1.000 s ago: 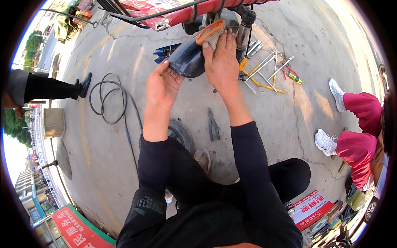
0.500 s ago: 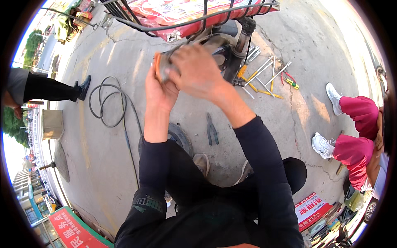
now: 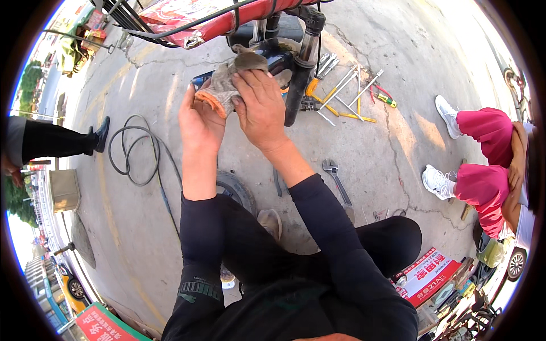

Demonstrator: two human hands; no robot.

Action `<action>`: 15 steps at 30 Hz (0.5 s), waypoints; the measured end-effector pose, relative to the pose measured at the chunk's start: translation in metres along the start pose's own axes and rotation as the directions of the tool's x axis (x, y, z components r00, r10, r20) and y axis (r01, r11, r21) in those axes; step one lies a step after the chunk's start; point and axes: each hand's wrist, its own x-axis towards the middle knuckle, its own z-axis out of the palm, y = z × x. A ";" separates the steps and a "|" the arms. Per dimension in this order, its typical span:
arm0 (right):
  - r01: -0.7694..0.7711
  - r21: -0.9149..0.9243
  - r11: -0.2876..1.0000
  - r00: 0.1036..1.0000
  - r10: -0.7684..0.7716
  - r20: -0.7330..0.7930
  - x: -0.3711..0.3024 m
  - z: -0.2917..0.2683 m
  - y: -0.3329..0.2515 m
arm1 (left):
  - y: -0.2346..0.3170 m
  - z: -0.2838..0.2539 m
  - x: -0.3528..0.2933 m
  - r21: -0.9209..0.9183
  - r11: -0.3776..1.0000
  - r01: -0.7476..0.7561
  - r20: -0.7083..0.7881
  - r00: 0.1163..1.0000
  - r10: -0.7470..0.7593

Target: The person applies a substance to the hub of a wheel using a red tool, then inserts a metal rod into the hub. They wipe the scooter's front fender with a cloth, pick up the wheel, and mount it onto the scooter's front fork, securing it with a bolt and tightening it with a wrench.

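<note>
With fingers [image 3: 253,84] of the right hand [image 3: 261,109] closed together over an orange-cuffed glove [image 3: 224,85], and the left hand [image 3: 202,129] by the cuff, its hold too hidden to judge. Probably wiping near the dark fender [image 3: 277,52]; calls next for firm, even pressure.

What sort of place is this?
Likely an outdoor roadside repair spot: a wrench lies on cracked concrete, a wire basket sits over a vehicle's fork, and a yellow car shows at lower left.
</note>
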 end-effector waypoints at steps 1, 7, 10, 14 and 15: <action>-0.011 0.014 1.000 0.996 0.012 -0.093 -0.003 0.002 0.010 | 0.001 0.000 0.002 0.008 1.000 0.024 0.046 0.999 -0.024; -0.162 0.987 -0.004 0.291 0.955 0.052 0.013 -0.095 0.023 | -0.001 -0.013 -0.003 0.253 0.961 -0.111 0.036 0.994 0.105; -0.218 0.910 0.352 0.472 0.854 -0.217 0.011 -0.098 0.036 | -0.006 -0.005 -0.003 0.293 0.947 -0.131 0.019 0.991 0.132; -0.079 0.995 -0.054 0.430 0.899 0.083 0.062 -0.004 0.018 | -0.007 -0.009 -0.001 0.298 0.944 -0.144 0.023 0.989 0.144; 0.030 0.985 -0.167 0.507 0.852 0.129 0.080 0.022 0.061 | -0.008 -0.002 -0.003 0.314 0.939 -0.142 0.036 0.990 0.138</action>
